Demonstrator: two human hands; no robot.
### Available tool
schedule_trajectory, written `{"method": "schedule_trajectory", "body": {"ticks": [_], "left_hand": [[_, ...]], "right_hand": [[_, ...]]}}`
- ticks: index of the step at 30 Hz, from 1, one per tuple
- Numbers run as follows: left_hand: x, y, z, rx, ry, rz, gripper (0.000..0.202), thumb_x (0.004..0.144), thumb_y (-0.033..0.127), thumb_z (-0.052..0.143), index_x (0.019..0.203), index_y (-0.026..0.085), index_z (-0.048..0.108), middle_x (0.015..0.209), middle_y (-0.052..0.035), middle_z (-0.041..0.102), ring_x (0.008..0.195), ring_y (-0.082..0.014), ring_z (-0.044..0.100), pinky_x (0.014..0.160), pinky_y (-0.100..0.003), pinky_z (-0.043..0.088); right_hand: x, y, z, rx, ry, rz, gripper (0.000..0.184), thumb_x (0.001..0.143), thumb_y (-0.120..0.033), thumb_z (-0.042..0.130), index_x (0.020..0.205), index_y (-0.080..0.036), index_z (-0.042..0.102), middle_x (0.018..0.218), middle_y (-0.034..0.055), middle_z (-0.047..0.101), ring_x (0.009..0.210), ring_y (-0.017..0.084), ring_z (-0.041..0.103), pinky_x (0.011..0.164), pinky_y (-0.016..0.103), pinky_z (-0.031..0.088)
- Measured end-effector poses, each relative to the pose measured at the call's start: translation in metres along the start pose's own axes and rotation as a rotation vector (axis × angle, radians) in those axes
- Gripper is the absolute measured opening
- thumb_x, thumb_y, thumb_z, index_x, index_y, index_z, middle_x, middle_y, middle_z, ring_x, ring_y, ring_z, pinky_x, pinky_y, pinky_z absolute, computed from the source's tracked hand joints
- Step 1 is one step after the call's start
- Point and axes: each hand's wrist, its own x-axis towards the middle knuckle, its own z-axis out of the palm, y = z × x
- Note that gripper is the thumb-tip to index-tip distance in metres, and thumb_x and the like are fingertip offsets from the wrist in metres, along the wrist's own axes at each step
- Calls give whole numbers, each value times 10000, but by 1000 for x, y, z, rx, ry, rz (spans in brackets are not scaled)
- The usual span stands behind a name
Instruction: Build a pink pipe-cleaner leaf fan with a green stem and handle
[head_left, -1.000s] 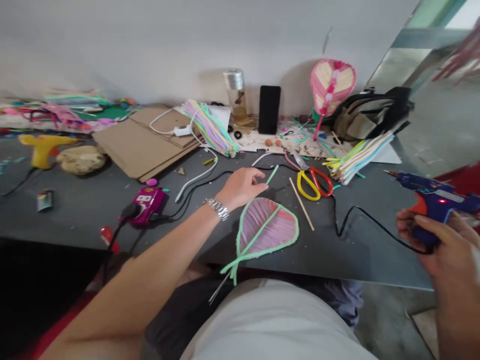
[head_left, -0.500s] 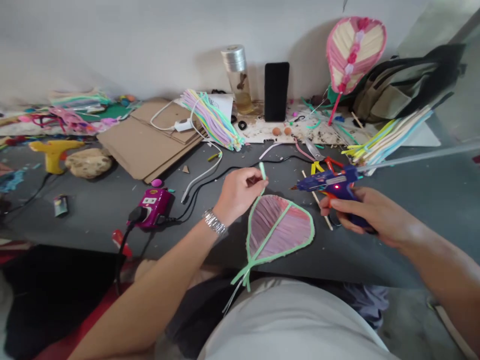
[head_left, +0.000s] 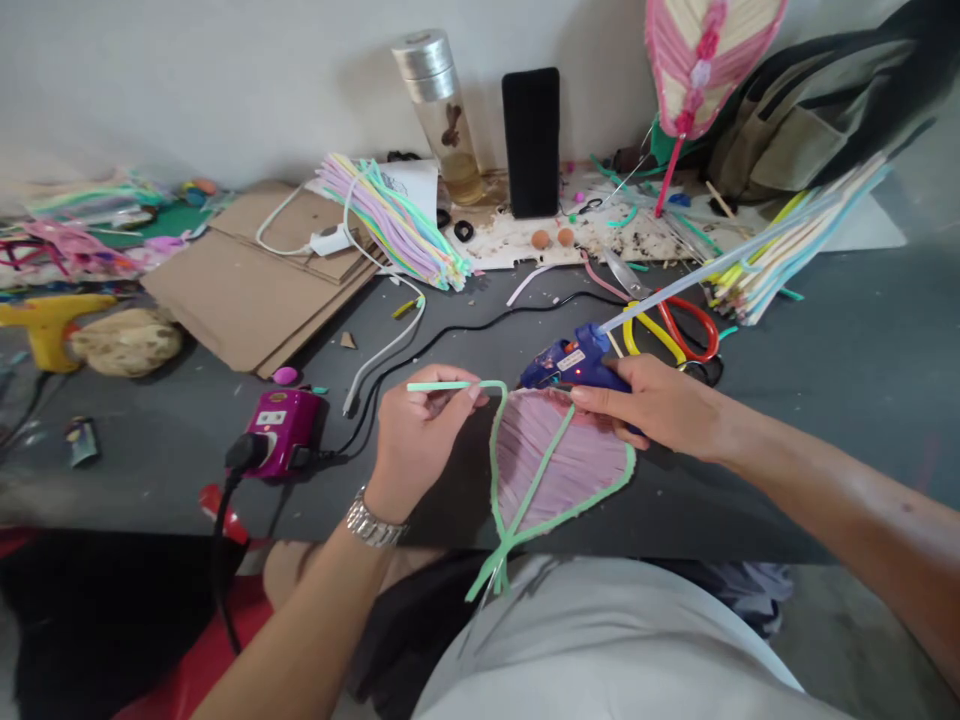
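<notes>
A pink leaf-shaped craft piece (head_left: 559,460) with a green pipe-cleaner rim lies at the near edge of the dark table (head_left: 825,400). My left hand (head_left: 420,435) is closed, pinching the loose end of the green pipe cleaner (head_left: 450,386) and holding it out to the left from the leaf's tip. My right hand (head_left: 660,405) grips a blue glue gun (head_left: 570,365). Its nozzle sits at the top edge of the leaf, and a long clear glue stick juts out behind it to the right.
Yellow and red scissors (head_left: 675,330), a bundle of coloured straws (head_left: 787,250), a pastel pipe-cleaner bundle (head_left: 390,220), cardboard sheets (head_left: 247,280), a black phone (head_left: 531,140), a bottle (head_left: 442,110), a finished pink fan (head_left: 705,50) and a bag stand behind. A magenta power strip (head_left: 281,430) and cables lie at the left.
My right hand brought the glue gun in from the far right to the leaf's top. My left hand picked up the green pipe-cleaner end and pulled it leftward. The view tilted down.
</notes>
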Motion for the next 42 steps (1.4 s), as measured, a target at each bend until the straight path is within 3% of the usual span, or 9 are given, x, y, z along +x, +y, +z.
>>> {"method": "schedule_trajectory", "body": {"ticks": [8, 18, 42], "left_hand": [[-7, -4, -3, -21, -1, -17, 137, 824, 312, 640, 827, 177, 663, 761, -39, 760, 733, -184, 741, 718, -281, 599], [-8, -9, -5, -25, -6, -14, 140, 834, 309, 643, 833, 172, 667, 769, -38, 760, 742, -183, 739, 717, -273, 586], [-5, -6, -7, -35, 13, -4, 137, 817, 290, 647, 811, 156, 675, 729, -37, 764, 691, -167, 738, 671, -235, 575]], "right_hand": [[6, 1, 7, -188, 32, -12, 420, 801, -523, 707, 607, -197, 529, 453, -49, 460, 420, 82, 395, 403, 226, 284], [9, 2, 10, -314, 88, -84, 461, 823, -537, 654, 552, -207, 480, 456, -39, 435, 439, 88, 371, 432, 242, 265], [5, -5, 6, -321, 22, -65, 420, 836, -562, 635, 684, -189, 514, 513, -43, 451, 455, 88, 395, 448, 245, 261]]}}
